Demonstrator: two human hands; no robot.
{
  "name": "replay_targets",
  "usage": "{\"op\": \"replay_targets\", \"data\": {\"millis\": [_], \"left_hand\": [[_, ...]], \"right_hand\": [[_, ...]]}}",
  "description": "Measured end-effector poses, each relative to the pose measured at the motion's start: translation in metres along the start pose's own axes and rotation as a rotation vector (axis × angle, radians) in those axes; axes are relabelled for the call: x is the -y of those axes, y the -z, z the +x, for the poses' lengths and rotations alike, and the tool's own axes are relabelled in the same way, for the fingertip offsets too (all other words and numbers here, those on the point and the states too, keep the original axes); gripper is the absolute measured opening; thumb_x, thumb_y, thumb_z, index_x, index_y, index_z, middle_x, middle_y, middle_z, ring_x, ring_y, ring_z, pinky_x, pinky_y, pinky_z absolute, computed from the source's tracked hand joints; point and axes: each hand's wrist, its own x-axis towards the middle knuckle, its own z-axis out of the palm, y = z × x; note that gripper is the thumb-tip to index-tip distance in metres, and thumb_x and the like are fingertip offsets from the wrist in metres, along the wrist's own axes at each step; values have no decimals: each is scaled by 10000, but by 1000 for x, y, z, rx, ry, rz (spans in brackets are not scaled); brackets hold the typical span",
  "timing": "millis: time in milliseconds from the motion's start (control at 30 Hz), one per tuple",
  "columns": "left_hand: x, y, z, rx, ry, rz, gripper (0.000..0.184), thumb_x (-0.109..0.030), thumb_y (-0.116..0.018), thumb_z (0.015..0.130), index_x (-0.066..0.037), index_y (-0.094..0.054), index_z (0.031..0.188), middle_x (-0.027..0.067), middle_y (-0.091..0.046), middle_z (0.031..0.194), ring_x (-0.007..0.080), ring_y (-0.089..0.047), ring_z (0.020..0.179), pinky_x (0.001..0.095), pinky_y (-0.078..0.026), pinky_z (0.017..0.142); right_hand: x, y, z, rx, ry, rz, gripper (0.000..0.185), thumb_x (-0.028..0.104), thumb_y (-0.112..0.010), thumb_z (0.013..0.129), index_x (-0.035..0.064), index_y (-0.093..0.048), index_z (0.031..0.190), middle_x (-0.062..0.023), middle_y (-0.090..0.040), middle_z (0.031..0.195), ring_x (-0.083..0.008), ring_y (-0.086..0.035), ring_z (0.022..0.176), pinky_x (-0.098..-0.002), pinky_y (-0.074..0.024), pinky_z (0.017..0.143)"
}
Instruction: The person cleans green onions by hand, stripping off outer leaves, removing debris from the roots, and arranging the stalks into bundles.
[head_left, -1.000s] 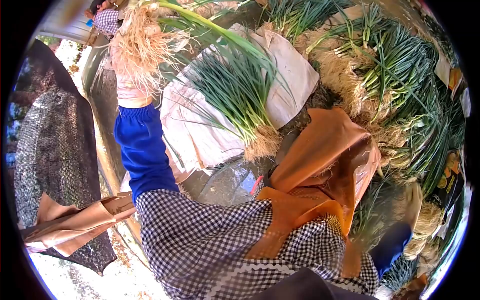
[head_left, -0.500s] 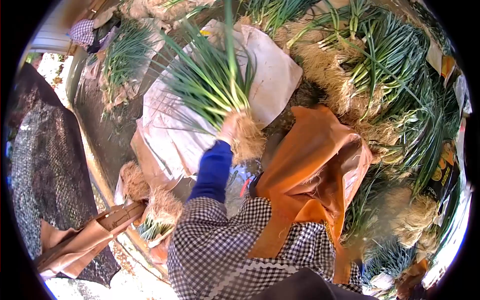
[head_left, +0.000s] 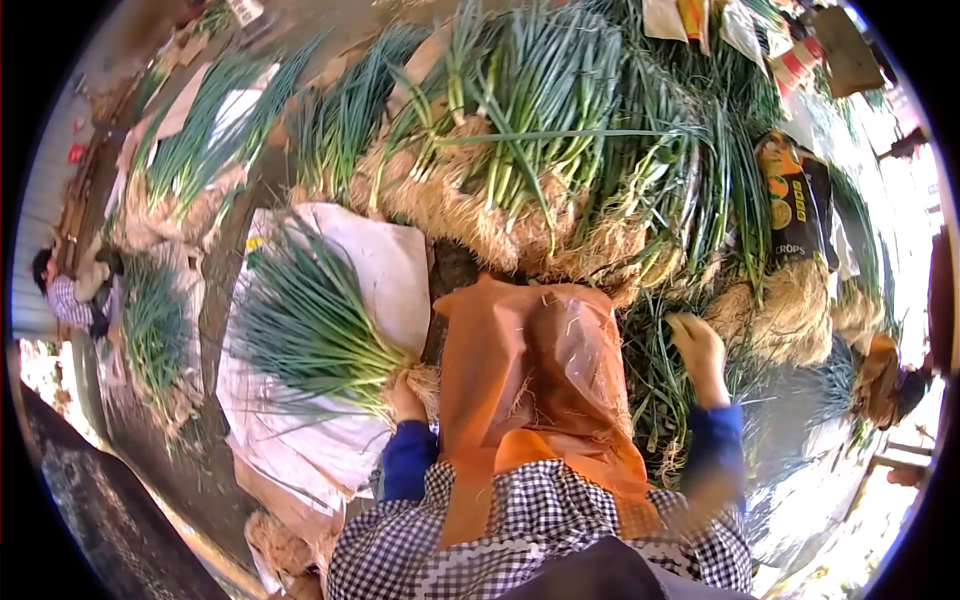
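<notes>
Two bare hands, sleeved in blue at the forearms, are seen from above over ground crowded with green onions. By the left hand [head_left: 405,400], a bundle of green onions [head_left: 305,325] is touched at its base, where the pale stalks meet the tan roots; the fingers are drawn close there, but whether they are wrapped around the stalks cannot be told. The bundle is laid on its side on a white sheet [head_left: 395,265], left of centre, with its dark leaves spread toward the far left and its roots turned toward the person's lap. The lap is covered by a creased orange-brown apron [head_left: 485,370], worn over a black-and-white checked garment [head_left: 520,505]. On the right side of the apron, the right hand [head_left: 700,352] is held over loose green leaves [head_left: 655,385], with its fingers slightly bent; whether anything is held by them cannot be told. Beyond the apron, many more onions [head_left: 560,110] are heaped in a long row, their roots pointed toward the near side. Farther right, a black bag [head_left: 795,200] printed with orange and the word "CROPS" is set among them. At the far left, another person [head_left: 70,300] is seen near a separate pile of onions [head_left: 155,325].
</notes>
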Motion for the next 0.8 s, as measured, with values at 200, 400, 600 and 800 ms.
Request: {"op": "replay_targets", "data": {"millis": [200, 400, 600, 800], "left_hand": [[-141, 8, 1, -44, -121, -509, 384, -96, -570, 831, 39, -498, 1184, 137, -517, 1184, 218, -472, 1110, 312, -349, 975], [-229, -18, -14, 192, -295, -737, 273, -75, -574, 845, 17, -559, 1102, 83, -604, 1065, 168, -574, 969, 270, -430, 875], [-323, -83, 25, 104, -750, -56, 294, -184, -623, 839, -43, -583, 1093, 116, -603, 1105, 219, -574, 981, 338, -438, 869], [-353, -165, 79, 96, -861, 519, 982, -284, -793, 625, -42, -231, 1394, 216, -519, 1187, 319, -559, 1019, 405, -454, 864]], "right_hand": [[123, -144, 138, 107, 227, -171, 494, 561, -588, 757, 99, -656, 917, -110, -665, 813, -274, -645, 780, -364, -496, 698], [142, -136, 173, 127, 279, 36, 376, 425, -567, 858, 72, -646, 962, -56, -591, 613, -166, -550, 500, -317, -466, 489], [-29, -35, 109, 10, 201, 397, 319, 302, -615, 855, -15, -588, 839, -46, -528, 578, -108, -432, 562, -319, -382, 520], [-164, 32, 25, -295, -284, 173, 278, 286, -610, 844, 8, -611, 863, -48, -553, 632, -144, -500, 596, -299, -427, 581]]}}
